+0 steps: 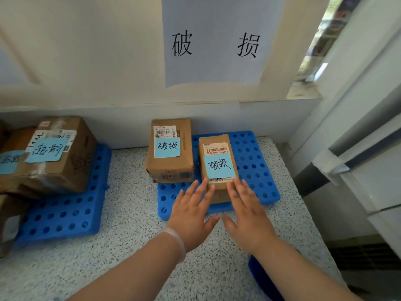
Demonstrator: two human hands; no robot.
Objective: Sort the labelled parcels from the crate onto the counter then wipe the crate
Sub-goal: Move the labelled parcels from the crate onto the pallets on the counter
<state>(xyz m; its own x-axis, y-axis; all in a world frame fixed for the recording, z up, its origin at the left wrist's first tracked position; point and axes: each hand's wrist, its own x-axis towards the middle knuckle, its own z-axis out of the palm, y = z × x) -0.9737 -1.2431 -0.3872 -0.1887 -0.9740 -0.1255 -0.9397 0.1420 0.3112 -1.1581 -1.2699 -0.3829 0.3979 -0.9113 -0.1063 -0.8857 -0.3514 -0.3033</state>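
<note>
A small brown parcel (217, 148) with a blue note stands on a blue perforated pad (256, 168) on the speckled counter (134, 253). My left hand (191, 211) and my right hand (247, 211) lie flat with fingers spread, their fingertips touching the parcel's near end from either side. Neither hand grips it. A second brown parcel (170, 148) with the same blue note sits just left of it on the same pad. The crate is out of sight, apart from perhaps a blue edge (260, 276) under my right forearm.
On the left, another blue pad (71, 216) carries larger brown boxes (56, 155) with blue notes. A white paper sign (214, 42) hangs on the wall above the right pad. A white cabinet (364, 148) closes off the right side.
</note>
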